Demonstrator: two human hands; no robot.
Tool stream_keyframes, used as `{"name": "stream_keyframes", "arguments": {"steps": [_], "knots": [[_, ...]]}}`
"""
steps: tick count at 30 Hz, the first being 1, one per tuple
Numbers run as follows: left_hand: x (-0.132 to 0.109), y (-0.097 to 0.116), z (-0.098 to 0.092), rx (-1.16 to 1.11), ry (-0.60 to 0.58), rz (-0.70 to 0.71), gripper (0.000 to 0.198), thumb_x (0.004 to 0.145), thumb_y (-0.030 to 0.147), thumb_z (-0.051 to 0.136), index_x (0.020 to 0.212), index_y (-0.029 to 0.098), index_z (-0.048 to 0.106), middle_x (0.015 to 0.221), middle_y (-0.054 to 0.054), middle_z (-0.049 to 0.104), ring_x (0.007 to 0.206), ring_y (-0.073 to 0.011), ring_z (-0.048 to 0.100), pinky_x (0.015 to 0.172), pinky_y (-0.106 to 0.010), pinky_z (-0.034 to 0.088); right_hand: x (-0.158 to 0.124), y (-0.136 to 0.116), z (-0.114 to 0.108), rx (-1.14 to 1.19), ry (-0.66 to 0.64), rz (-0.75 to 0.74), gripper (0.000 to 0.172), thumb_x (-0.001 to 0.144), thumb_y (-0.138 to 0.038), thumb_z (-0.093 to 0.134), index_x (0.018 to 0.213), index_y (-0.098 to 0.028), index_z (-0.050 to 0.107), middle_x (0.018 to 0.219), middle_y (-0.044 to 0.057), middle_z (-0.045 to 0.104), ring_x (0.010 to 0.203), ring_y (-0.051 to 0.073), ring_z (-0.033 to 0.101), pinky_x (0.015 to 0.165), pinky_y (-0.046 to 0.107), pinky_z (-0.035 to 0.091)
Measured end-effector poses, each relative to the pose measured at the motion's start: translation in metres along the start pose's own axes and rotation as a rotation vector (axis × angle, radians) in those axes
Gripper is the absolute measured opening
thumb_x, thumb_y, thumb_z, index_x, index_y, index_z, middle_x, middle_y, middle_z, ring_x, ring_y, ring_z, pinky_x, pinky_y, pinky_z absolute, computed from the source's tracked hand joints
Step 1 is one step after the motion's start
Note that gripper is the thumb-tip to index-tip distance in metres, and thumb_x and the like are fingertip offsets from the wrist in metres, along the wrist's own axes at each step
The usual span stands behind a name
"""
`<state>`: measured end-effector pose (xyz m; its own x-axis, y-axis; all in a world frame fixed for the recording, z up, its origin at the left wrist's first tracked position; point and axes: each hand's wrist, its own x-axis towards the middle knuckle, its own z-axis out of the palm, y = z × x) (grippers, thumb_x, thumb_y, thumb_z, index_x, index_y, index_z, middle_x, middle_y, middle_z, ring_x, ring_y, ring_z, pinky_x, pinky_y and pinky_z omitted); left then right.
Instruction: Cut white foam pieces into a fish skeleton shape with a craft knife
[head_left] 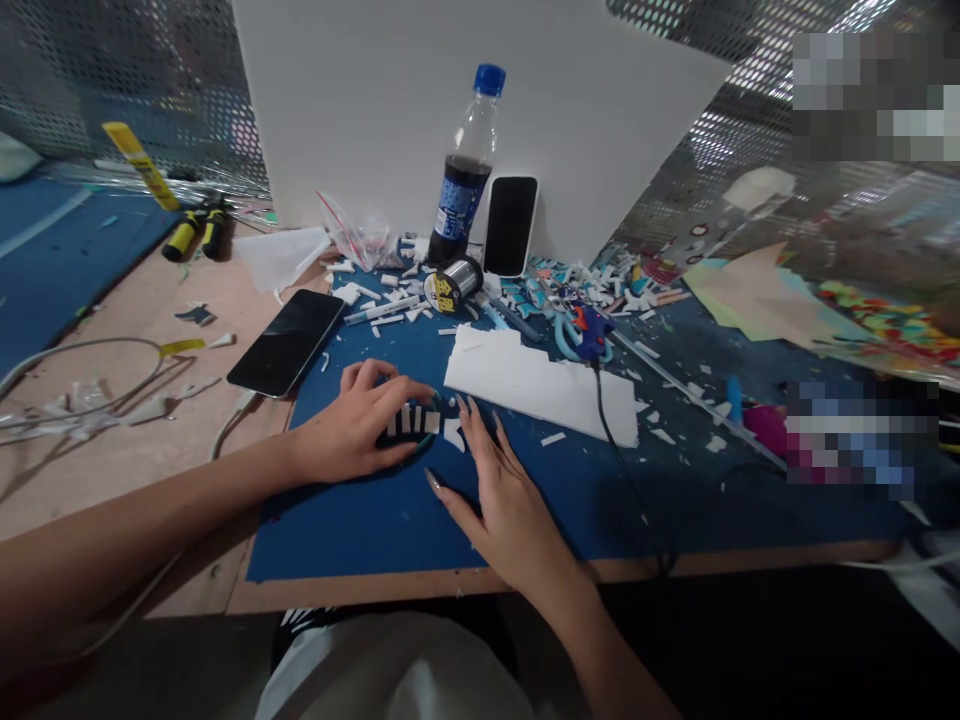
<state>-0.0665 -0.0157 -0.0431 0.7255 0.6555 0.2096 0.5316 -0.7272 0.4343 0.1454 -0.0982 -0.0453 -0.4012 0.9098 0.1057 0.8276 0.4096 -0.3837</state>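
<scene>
On the blue mat (345,530), a short row of small white strips (418,419) lies in the gap between the thumb and fingers of my left hand (360,425). That hand rests palm down, its fingers apart and curved over the strips' far side. Just right of the row is a small white cut scrap (454,434). My right hand (501,490) touches down near this scrap with its fingers stretched out and its thumb spread toward the left. Neither hand shows anything gripped. Beyond the right hand lies a large white foam-like sheet (540,383) with a stepped edge.
Behind the sheet stand a cola bottle (461,180), a propped phone (511,226) and a solder wire spool (454,285) among white offcuts. A dark phone (286,343) lies left. A purple-blue tool (591,332) trails a black cord. Yellow-handled pliers (196,232) sit far left.
</scene>
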Motion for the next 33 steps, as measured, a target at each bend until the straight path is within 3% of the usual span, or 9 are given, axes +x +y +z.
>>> {"name": "stream_keyframes", "arguments": {"steps": [12,20,29,33], "knots": [[0.001,0.001,0.000,-0.002,-0.003,-0.002,0.041,0.084,0.033,0.056,0.121,0.022,0.042,0.117,-0.006,0.056,0.108,-0.0288,0.036,0.089,-0.043,0.025,-0.001,-0.004,0.005,-0.061,0.066,0.002,0.082,0.093,-0.036,0.043,0.148,-0.012,-0.013,0.147,0.022,0.031,0.138,0.028,0.027,0.109,0.052,0.034],[0.000,0.002,-0.001,0.000,0.004,0.002,0.041,0.083,0.032,0.056,0.121,0.021,0.043,0.118,-0.007,0.057,0.107,-0.0283,0.037,0.090,-0.043,0.025,-0.002,-0.012,0.008,-0.047,0.066,0.055,0.087,0.093,-0.039,0.044,0.146,-0.008,-0.016,0.149,0.026,0.025,0.139,0.032,0.023,0.106,0.051,0.038],[0.000,0.001,0.000,-0.009,0.005,-0.001,0.041,0.083,0.034,0.055,0.120,0.022,0.043,0.117,-0.008,0.057,0.107,-0.0294,0.037,0.091,-0.044,0.026,0.000,-0.014,0.004,0.051,0.053,0.110,0.079,0.095,-0.041,0.038,0.148,-0.012,-0.013,0.152,0.022,0.021,0.140,0.029,0.020,0.108,0.051,0.035],[-0.001,0.001,-0.005,-0.060,0.025,-0.019,0.046,0.081,0.037,0.058,0.122,0.021,0.042,0.118,-0.009,0.056,0.106,-0.0292,0.039,0.089,-0.044,0.029,0.002,-0.010,0.001,0.145,0.095,0.118,0.067,0.096,-0.034,0.036,0.149,-0.015,0.000,0.154,0.014,0.020,0.141,0.024,0.022,0.111,0.044,0.032]]}}
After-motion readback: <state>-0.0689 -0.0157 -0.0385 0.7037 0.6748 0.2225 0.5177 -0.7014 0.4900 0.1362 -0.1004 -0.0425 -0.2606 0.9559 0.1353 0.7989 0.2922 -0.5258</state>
